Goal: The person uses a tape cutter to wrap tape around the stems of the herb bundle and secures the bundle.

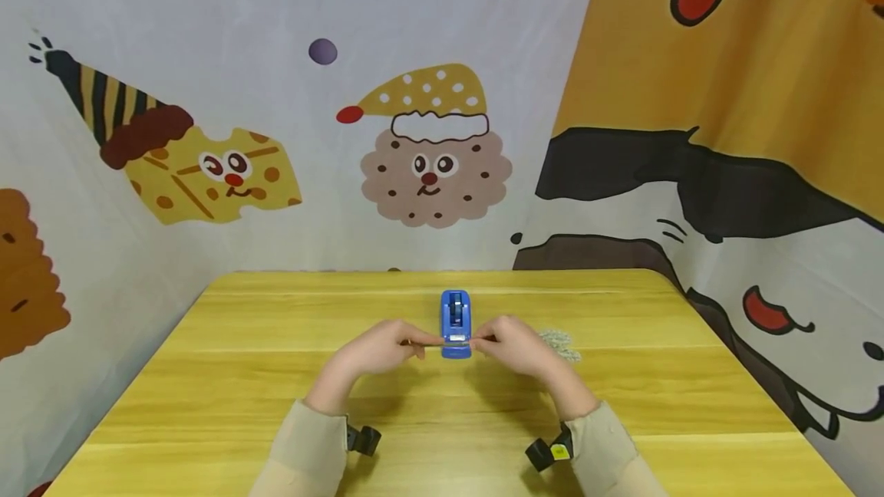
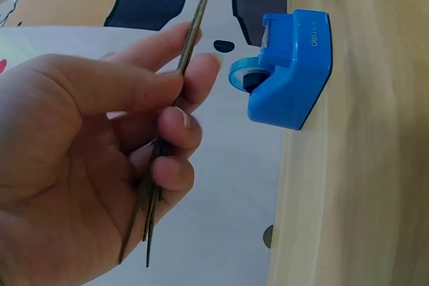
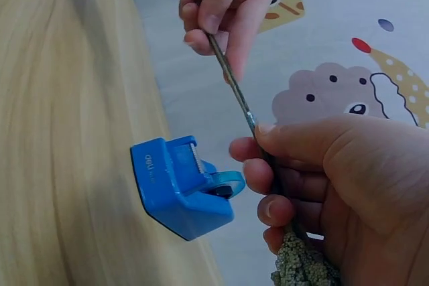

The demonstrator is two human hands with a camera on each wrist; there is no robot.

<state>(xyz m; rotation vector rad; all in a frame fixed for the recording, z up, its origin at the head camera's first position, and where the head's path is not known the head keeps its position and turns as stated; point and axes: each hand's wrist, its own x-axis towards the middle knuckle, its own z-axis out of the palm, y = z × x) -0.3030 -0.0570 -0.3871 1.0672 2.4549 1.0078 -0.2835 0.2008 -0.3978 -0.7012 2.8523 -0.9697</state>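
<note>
A thin bundle of dark stems (image 3: 234,88) with pale grey-green, dried-looking flower heads (image 3: 300,264) stretches between both hands. My left hand (image 1: 383,347) pinches the stems between thumb and fingers; their loose lower ends fan out past the palm in the left wrist view. On the other side, my right hand (image 1: 516,347) grips them just below the flower heads, with the fingers curled around. A small shiny patch shows on the stems beside the right thumb. Just beyond the hands, a blue tape dispenser (image 1: 456,352) with a roll of clear tape (image 3: 228,181) stands on the table, partly overlapped by the stems in the head view.
The yellow wood-grain table (image 1: 242,382) reaches back to a printed cloth (image 1: 331,236) with cartoon figures. Black wrist cameras are strapped at both cuffs, the left camera (image 1: 369,440) and the right camera (image 1: 540,454) hanging inward over the table.
</note>
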